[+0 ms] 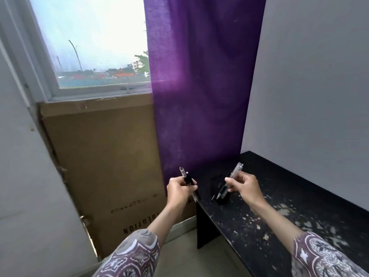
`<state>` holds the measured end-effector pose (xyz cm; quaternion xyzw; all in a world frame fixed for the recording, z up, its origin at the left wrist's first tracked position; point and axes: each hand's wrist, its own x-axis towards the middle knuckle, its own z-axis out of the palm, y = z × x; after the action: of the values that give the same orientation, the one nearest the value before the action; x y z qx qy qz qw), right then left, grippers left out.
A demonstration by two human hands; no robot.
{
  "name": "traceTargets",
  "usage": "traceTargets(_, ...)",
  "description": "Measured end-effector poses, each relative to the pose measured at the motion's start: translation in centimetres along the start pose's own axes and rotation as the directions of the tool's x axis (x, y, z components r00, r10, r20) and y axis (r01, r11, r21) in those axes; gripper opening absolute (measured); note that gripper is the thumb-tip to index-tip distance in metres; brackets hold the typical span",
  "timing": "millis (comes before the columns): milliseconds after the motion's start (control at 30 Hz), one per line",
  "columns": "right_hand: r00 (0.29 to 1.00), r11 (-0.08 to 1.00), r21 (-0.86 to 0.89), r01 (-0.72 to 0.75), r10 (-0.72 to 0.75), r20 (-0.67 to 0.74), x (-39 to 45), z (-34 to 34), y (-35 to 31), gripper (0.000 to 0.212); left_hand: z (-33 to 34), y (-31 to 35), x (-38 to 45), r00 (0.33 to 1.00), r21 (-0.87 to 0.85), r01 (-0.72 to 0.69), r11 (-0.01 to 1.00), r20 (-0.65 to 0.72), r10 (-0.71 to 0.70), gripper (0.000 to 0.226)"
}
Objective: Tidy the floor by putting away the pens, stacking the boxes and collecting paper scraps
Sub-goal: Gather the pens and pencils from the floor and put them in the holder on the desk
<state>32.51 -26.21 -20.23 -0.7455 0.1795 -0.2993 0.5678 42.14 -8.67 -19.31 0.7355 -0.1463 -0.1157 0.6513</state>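
Note:
My left hand [177, 189] grips a black pen [186, 177] that points up and slightly left, just off the left end of the black table [299, 196]. Over the table's left end, my right hand [242, 185] pinches clear pens [233, 176] held at a slant, tips pointing down-left. Below those tips a small dark object [222, 198] lies on the table top; I cannot tell what it is. Both hands hang about level, roughly a hand's width apart.
A large flattened cardboard box [103, 160] leans on the wall under the window [89, 43]. A purple curtain [201, 86] hangs behind the hands. The table top is worn, with pale flaked patches [283, 212]. Tiled floor [179, 254] shows below.

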Motion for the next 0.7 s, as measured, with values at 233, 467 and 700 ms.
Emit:
traceTargets(233,0.987,1.0,0.021,0.016,-0.013,-0.159,8.1,-1.7,3.8,0.014,6.5,-1.0,7.5,1.0,-0.025,0.017,1.0,-0.01,-0.017,0.022)
traceTargets(467,0.985,0.992,-0.119,0.038,-0.057,-0.165,13.4,-1.2,8.4,0.017,11.1,-3.7,13.4,0.999,0.049,-0.015,0.999,-0.032,0.017,0.021)
traceTargets(700,0.993,0.965,-0.244,0.095,-0.108,-0.038,15.8,-0.4,13.9,0.016,15.2,-7.5,16.5,0.996,0.136,-0.081,0.987,0.052,0.074,0.018)
